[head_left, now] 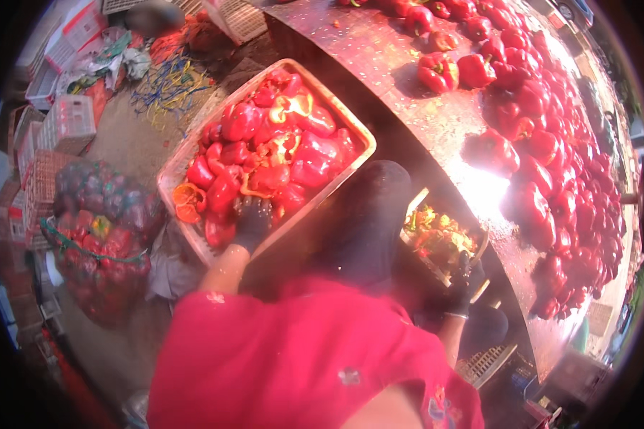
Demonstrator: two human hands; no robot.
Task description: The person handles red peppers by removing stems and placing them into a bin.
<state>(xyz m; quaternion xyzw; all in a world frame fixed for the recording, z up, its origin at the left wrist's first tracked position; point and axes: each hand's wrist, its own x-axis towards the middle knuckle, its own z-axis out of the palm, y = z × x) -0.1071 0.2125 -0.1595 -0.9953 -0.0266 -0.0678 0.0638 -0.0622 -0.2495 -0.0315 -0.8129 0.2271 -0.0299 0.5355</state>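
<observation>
My left hand (253, 223), in a dark glove with pale specks, reaches over the near side of a pale plastic crate (166, 179). Its fingers stretch out against the cut red bell peppers (270, 177) there; no pepper is plainly gripped. Some of these peppers are split, with orange-yellow insides showing. My right hand (466, 280), also dark-gloved, is low at the near edge of a small basket (413, 203) of pepper cores and green-yellow scraps (440, 230). Shadow and blur hide its fingers and anything in them.
A metal-topped table (379, 61) curves along the right, heaped with whole red bell peppers (544, 143). A net sack of peppers (100, 243) stands at left. Stacked crates (68, 121) and tangled blue-yellow straps (168, 89) lie beyond. My knee (379, 189) sits between crate and basket.
</observation>
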